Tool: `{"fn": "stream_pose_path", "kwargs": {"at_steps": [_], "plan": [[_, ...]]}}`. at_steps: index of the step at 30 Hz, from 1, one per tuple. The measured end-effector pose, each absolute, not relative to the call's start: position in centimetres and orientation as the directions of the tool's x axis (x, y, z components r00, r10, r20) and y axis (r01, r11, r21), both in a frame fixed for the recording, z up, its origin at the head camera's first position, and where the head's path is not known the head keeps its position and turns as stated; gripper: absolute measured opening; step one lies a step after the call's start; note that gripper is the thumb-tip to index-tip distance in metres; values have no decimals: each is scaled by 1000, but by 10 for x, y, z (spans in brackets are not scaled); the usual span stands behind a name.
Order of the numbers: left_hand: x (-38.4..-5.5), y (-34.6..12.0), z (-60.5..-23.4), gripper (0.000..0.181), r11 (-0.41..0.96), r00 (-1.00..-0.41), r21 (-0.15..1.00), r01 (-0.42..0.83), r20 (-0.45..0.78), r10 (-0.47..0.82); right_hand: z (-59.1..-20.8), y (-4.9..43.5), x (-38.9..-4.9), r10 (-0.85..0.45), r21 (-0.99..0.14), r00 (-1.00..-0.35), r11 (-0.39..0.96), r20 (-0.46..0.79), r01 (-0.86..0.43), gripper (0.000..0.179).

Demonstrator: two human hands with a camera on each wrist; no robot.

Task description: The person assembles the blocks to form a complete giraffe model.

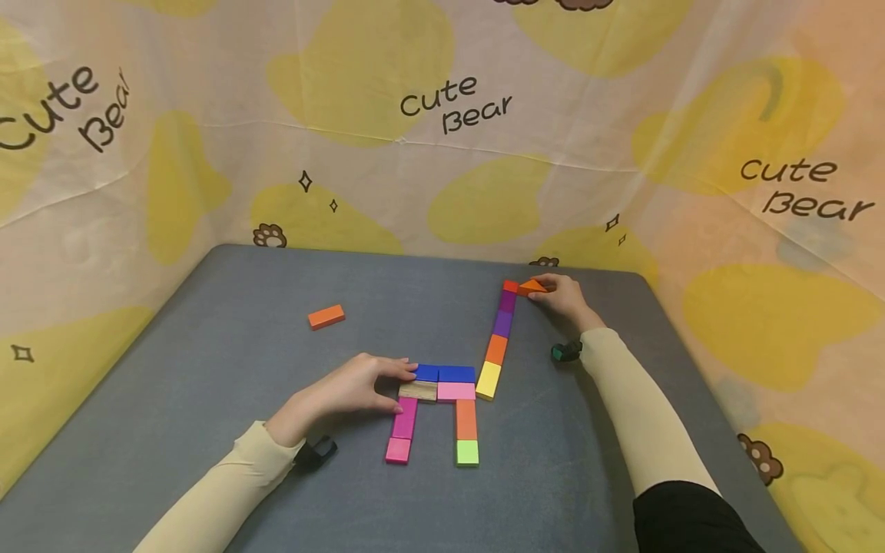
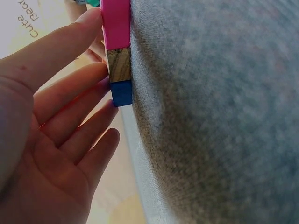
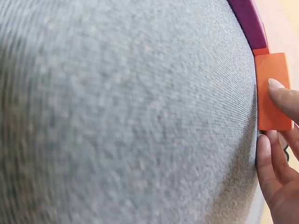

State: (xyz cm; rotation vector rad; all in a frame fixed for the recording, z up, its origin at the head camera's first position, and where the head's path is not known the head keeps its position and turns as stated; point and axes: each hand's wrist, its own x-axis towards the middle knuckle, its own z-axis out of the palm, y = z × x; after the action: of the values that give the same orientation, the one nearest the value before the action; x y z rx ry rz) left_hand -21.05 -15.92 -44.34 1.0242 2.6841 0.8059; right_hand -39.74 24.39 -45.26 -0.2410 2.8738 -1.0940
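Observation:
My right hand (image 1: 567, 299) pinches an orange triangular block (image 1: 530, 288) beside a small red block (image 1: 510, 286) at the far end of a slanting row. Down that row run a dark purple block (image 1: 508, 301), a violet one (image 1: 503, 323), an orange one (image 1: 495, 349) and a yellow one (image 1: 488, 382). My left hand (image 1: 349, 384) rests against the left end of the block figure. Its fingertips (image 2: 112, 103) reach the blue block (image 2: 122, 94) and the wood-grain block (image 2: 119, 64). The thumb lies against the magenta block (image 2: 117, 23).
A second blue block (image 1: 456, 374) and a pink block (image 1: 456, 391) form the figure's right part. Below hang an orange block (image 1: 466, 419), a green block (image 1: 467, 453) and a pink block (image 1: 398, 450). A loose orange block (image 1: 326, 317) lies farther left on the grey table (image 1: 228, 346).

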Motion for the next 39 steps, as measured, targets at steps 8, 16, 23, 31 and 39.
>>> {"fn": "stream_pose_path", "kwargs": {"at_steps": [8,16,23,31,39], "plan": [[-210,-159,-446,52,622,-752,533,574,43,657,-451,255,-393,-177,-682,-984,722,-18,-117,49],[-210,-159,-447,53,624,-754,533,572,41,656,-447,267,-387,-180,-687,-983,718,-24,-115,48],[-211,-158,-446,52,620,-749,533,577,41,661,-441,277,-381,-193,-643,-981,750,13,-156,49],[-211,-159,-443,53,615,-747,535,580,47,664,-426,272,-362,-235,-607,-969,760,79,-234,56],[-212,-159,-441,55,623,-751,539,567,28,659,-420,249,-333,-347,-514,-932,785,99,-347,64]]}}
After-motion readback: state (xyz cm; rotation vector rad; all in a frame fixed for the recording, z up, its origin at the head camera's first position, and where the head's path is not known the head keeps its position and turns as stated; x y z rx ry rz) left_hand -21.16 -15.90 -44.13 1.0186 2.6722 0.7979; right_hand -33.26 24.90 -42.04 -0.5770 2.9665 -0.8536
